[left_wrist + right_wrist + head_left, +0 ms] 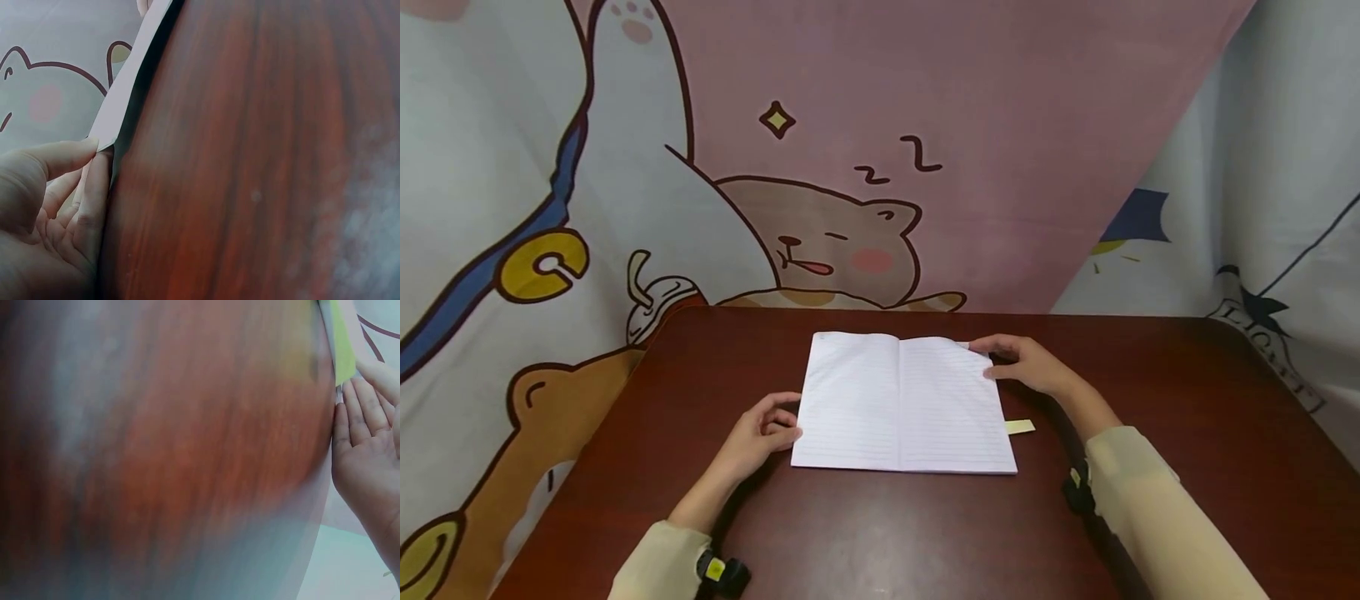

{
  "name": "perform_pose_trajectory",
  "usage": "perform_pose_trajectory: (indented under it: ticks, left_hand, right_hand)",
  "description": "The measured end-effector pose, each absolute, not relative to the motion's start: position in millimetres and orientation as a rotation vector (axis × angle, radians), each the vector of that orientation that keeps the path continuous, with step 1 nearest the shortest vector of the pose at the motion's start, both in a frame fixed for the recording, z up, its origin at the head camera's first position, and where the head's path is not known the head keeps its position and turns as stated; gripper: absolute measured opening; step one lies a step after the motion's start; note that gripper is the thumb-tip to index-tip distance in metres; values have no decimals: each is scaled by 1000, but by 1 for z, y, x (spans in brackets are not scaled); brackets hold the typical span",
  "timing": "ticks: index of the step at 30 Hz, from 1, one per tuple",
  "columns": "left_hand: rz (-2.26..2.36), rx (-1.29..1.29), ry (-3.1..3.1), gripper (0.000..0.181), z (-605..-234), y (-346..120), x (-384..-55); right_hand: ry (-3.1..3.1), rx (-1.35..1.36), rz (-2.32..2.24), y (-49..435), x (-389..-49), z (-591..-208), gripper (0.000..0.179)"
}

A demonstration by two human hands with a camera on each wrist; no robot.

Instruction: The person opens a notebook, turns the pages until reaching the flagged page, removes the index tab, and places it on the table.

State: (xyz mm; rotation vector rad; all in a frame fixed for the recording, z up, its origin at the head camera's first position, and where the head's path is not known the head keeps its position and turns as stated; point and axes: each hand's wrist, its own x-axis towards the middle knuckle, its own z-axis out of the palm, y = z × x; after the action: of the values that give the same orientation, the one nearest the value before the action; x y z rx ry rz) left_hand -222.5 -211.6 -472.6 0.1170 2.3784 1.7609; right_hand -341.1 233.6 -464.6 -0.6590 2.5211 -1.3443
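An open notebook (850, 408) with ruled white pages lies on the brown table, its spine running away from me. At its left edge my left hand (762, 437) holds the notebook, thumb on top and fingers beneath, as the left wrist view also shows the page edge (119, 109) between them. The right hand (1033, 365) grips the notebook's upper right edge, with the thumb and a finger at the page's side and corner. A pale yellow tab (1020, 427) sticks out from the right edge below this hand; in the right wrist view the yellow strip (344, 347) hangs beside the fingers.
The dark wood table (865, 533) reaches to a cloth backdrop (1000, 125) printed with cartoon animals, which rises straight behind its far edge. White cloth (1285, 167) hangs on the right. Black wrist cameras (730, 575) are strapped below the sleeves.
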Motion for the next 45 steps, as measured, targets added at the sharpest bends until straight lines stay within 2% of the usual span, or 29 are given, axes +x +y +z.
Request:
perform_pose_trajectory:
  ticks: [19,31,40,45]
  left_hand:
    - [1761,138,2386,50,-475,-209,-223]
    - [1750,121,2403,50,-474,-212,-223]
    - [1745,113,2403,50,-473,-212,-222]
    - [1744,127,2403,50,-474,-211,-223]
  right_hand:
    - [2527,-568,-1342,235,-342,-466,34]
    - [2630,-539,-1368,227,-338,-465,46]
    - [2657,-332,-1429,220,-334,-461,65]
    - [2674,-249,-1416,219,-334,-461,57]
